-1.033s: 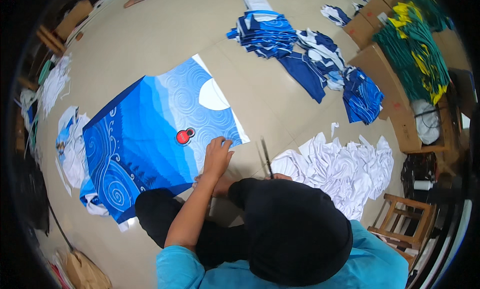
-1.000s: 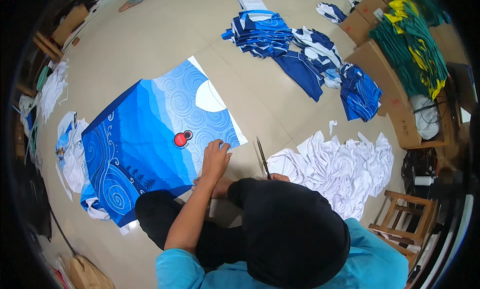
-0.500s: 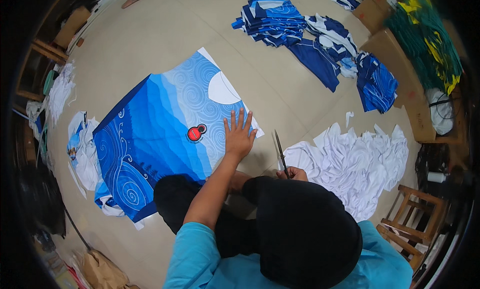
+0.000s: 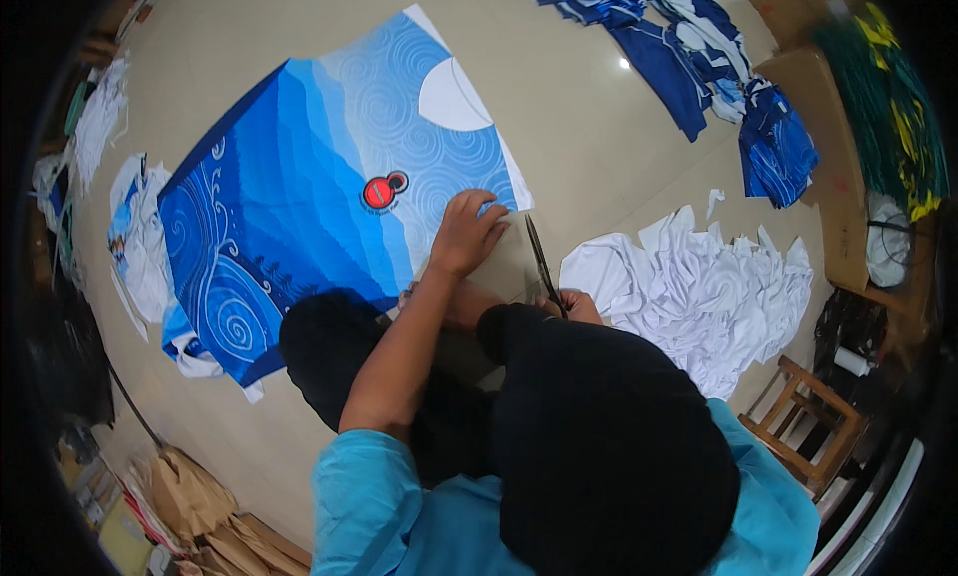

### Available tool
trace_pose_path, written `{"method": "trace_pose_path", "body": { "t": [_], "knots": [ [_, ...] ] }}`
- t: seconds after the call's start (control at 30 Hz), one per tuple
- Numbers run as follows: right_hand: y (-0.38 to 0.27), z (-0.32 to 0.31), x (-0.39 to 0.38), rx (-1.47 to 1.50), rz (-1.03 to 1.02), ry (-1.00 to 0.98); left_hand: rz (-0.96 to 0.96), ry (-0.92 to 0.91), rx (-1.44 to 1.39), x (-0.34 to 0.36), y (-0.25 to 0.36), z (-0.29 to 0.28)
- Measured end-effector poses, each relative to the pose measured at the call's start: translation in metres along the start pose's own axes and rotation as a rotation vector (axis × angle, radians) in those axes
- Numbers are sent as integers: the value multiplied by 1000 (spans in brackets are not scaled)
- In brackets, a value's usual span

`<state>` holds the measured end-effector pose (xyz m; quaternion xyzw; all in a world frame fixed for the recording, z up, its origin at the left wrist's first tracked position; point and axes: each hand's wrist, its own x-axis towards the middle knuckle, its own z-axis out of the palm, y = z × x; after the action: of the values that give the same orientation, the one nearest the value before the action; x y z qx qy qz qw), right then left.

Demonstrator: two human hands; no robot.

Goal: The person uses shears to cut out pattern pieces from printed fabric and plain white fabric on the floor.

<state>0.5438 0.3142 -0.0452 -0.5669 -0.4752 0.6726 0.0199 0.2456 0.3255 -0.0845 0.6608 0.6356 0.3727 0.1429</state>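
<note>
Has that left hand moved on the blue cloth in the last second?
Cannot tell. The left hand lies at the blue printed cloth's right edge, right of the red round mark, as before; the head camera itself shifted.

My left hand [image 4: 467,230] presses flat on the near edge of the blue printed fabric panel [image 4: 299,197], just beside its red round emblem [image 4: 382,190]. My right hand [image 4: 571,305] grips dark scissors [image 4: 540,259], blades pointing away. Right of it lies a heap of white paper offcuts [image 4: 699,287].
</note>
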Motion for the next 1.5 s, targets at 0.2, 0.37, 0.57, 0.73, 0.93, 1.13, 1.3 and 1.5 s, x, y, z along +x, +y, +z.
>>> {"method": "trace_pose_path", "body": {
  "t": [0.2, 0.37, 0.57, 0.73, 0.93, 1.13, 1.3, 1.5],
  "knots": [
    [-16, 1, 5, 12, 41, 33, -60, 80, -99, 3, -3, 6],
    [-18, 2, 4, -7, 52, 54, -18, 86, 8, 0, -3, 9],
    [-36, 6, 5, -16, 87, 24, 21, 91, 88, 0, -6, 13],
    [-26, 9, 27, -130, 4, 33, 45, 110, 68, 3, -5, 11],
    [-42, 16, 25, -25, 34, 32, 46, 92, 79, 4, -3, 9],
    [-42, 19, 29, -2, 33, 24, 39, 92, 81, 2, -4, 10],
    [-39, 18, 32, 13, 28, 29, 43, 86, 67, 3, -3, 7],
    [-36, 18, 33, -6, 33, 56, 38, 79, 79, 3, -3, 8]
  ]
}}
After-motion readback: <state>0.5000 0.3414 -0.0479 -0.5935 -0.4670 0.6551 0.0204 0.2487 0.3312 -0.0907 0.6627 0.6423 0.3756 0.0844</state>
